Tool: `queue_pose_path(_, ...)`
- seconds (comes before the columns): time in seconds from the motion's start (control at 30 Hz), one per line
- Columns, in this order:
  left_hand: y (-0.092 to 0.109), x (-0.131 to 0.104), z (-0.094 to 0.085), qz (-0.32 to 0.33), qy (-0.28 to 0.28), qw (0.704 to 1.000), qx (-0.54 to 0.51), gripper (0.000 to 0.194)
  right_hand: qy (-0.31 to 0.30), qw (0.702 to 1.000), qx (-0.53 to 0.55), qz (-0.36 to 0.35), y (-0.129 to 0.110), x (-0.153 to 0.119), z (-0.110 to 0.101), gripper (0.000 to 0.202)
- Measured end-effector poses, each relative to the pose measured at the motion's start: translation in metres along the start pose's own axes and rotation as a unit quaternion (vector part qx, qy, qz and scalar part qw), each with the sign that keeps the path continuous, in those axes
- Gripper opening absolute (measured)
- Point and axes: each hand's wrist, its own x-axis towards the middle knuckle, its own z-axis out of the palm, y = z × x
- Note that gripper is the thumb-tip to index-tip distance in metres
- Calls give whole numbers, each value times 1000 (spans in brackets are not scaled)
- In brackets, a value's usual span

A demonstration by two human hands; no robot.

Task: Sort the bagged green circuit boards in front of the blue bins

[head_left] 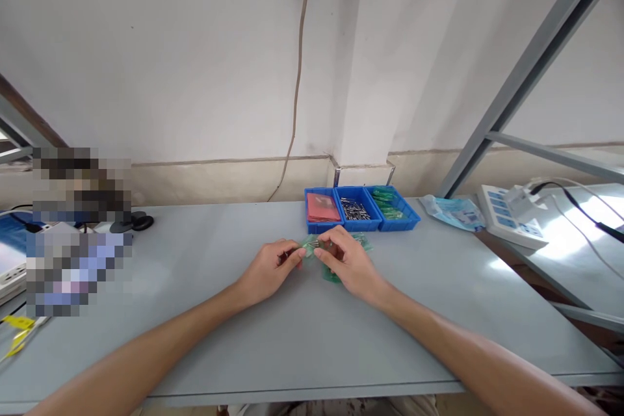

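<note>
Green, see-through plastic: small bags (331,273) bunched under and between both hands, lying on the grey table (195,312) a little short of its far edge, about midway along. Contents of the bags too small to make out; a thin metal-looking piece (314,245) glimpsed between the fingertips, otherwise hidden by the fingers. Number of bags not countable, most of the heap covered by the right hand (348,260).

Left hand (270,266) curled, thumb and forefinger pinched together on the edge of a bag, other fingers folded in. Right hand half closed over the heap, fingertips bent down onto the plastic and meeting the left hand's fingertips. Both forearms bare, running in from the near edge, elbows cut off by the frame.

Just beyond the hands, against the far edge: three blue trays side by side, touching. Left tray (309,211) with red packets, middle tray (373,221) with small dark metal parts, right tray (409,214) with green pieces. Further right, near the far right corner, a pale blue packet (451,211). Toward the left edge, a blurred-out patch hiding whatever stands there, and a dark round object (139,221) just beside it, unidentifiable.
</note>
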Motion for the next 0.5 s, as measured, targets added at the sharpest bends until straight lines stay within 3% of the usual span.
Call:
queue_pose_path(0.17,1,-1,0,18,5,1000,0,38,-34,996,63,51,-1,-1,2,20)
queue_pose_path(0.33,-1,-2,1,27,19,999,-12,24,-16,997,72,22,-3,0,1,22)
queue_pose_path(0.5,-5,-3,3,17,36,998,-55,35,-7,998,61,11,-2,1,-1,18)
